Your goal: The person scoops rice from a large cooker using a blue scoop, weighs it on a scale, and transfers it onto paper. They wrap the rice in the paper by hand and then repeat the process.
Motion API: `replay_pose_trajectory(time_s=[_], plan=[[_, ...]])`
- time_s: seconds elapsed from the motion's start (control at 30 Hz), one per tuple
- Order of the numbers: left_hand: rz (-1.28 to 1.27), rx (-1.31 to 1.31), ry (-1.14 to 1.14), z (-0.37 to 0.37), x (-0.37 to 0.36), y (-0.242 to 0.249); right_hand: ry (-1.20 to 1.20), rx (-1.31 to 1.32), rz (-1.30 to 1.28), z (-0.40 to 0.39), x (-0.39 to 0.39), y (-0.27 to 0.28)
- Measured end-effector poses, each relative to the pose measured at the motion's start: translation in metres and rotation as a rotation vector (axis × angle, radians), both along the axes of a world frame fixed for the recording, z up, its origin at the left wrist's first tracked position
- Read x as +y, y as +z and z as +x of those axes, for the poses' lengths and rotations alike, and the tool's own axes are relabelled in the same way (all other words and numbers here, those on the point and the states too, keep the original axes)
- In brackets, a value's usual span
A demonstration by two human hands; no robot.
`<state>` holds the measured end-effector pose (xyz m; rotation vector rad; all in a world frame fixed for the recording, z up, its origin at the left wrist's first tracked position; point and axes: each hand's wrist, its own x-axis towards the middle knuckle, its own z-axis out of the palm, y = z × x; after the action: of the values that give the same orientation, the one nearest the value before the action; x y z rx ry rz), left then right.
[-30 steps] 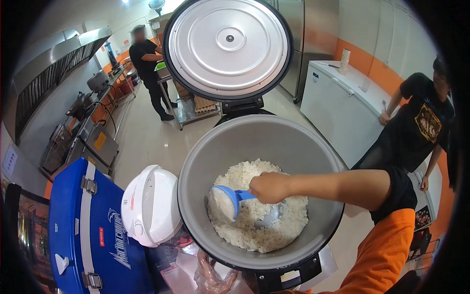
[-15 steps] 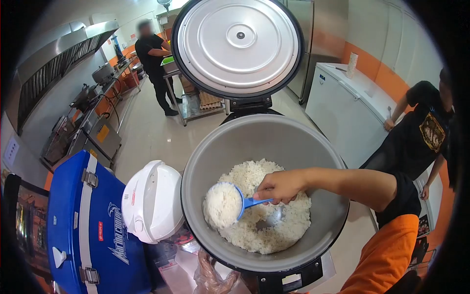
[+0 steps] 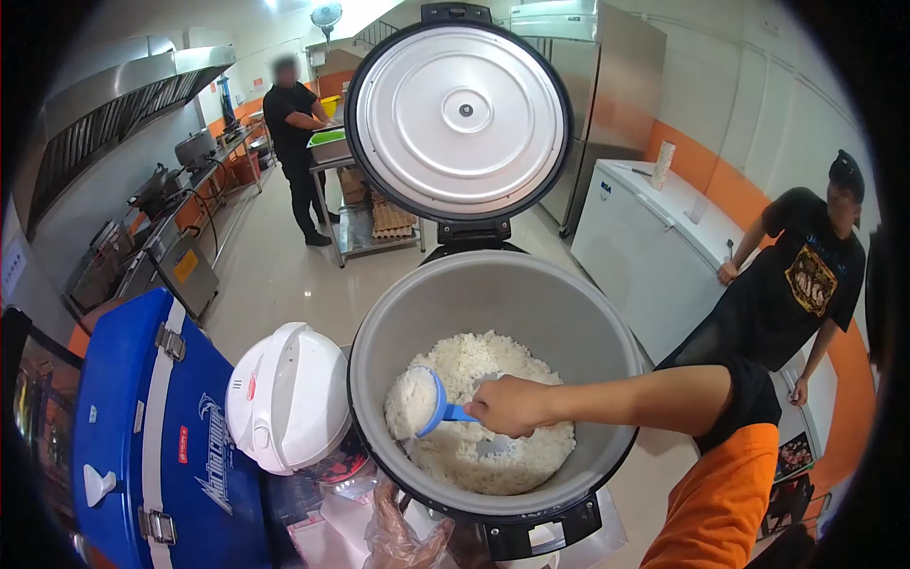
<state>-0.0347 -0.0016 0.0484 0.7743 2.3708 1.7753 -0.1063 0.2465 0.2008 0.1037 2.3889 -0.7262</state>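
Observation:
Inside a large rice cooker pot (image 3: 493, 280), my right hand (image 3: 512, 405) is closed round the handle of a blue scoop (image 3: 440, 403). White rice fills the scoop, which is tilted over the pot's left side. Cooked rice (image 3: 512, 465) covers the bottom, with a bare patch near the middle. My left hand (image 3: 406, 536), in a clear plastic glove, is low in front of the pot, thumb and fingers apart, with nothing visibly gripped. It is close to white and clear plastic wrapping (image 3: 332, 526). Behind the pot, the round metal lid (image 3: 464, 142) stands raised.
Left of the pot stand a white rice cooker (image 3: 289, 398) and a blue cooler box (image 3: 180, 427). One person (image 3: 294, 142) works at a steel table at the back. Another person (image 3: 796, 266) stands at the right by a white chest freezer (image 3: 626, 256).
The view has tilted up slightly, showing more of the room. The rice-filled scoop has tipped more to the side in my right hand. My left hand stays in front of the pot.

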Motion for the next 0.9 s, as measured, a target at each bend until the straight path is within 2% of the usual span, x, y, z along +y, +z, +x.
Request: replay_pose_trajectory(time_s=[0.07,0.13,0.17,0.23,0.33,0.47,0.57,0.63,0.77,0.83,0.87,0.9], plan=[[0.017,0.001,-0.001,-0.002,0.002,0.000,0.036,0.017,0.005,0.003,0.016,0.002],[0.035,0.001,0.002,-0.003,0.003,-0.001,0.065,0.084,-0.173,0.008,0.033,0.006],[0.041,0.003,0.003,-0.002,0.003,-0.004,0.062,0.086,-0.160,0.013,0.041,0.008],[0.057,0.005,0.003,-0.002,0.003,-0.005,-0.030,-0.090,-0.362,0.020,0.048,0.027],[0.080,0.010,0.003,-0.003,0.004,-0.005,-0.068,-0.109,-0.404,0.029,0.065,0.040],[0.101,0.009,-0.009,-0.002,0.003,-0.002,-0.117,-0.047,-0.360,0.036,0.075,0.045],[0.108,0.003,-0.020,-0.002,0.000,0.002,-0.044,0.067,-0.261,0.030,0.079,0.042],[0.113,0.003,-0.020,-0.001,-0.002,0.004,0.141,0.148,-0.067,0.018,0.080,0.037],[0.112,0.062,-0.016,-0.003,-0.006,-0.011,0.255,0.113,0.088,-0.002,0.065,0.016],[0.175,-0.133,-0.053,-0.004,-0.004,0.012,0.450,0.449,0.059,-0.010,0.057,-0.005],[0.196,-0.287,0.008,0.001,-0.002,0.031,0.461,0.446,0.057,-0.012,0.051,-0.009],[0.197,-0.290,0.019,-0.007,-0.003,0.035,0.445,0.384,0.108,-0.011,0.033,-0.004]])
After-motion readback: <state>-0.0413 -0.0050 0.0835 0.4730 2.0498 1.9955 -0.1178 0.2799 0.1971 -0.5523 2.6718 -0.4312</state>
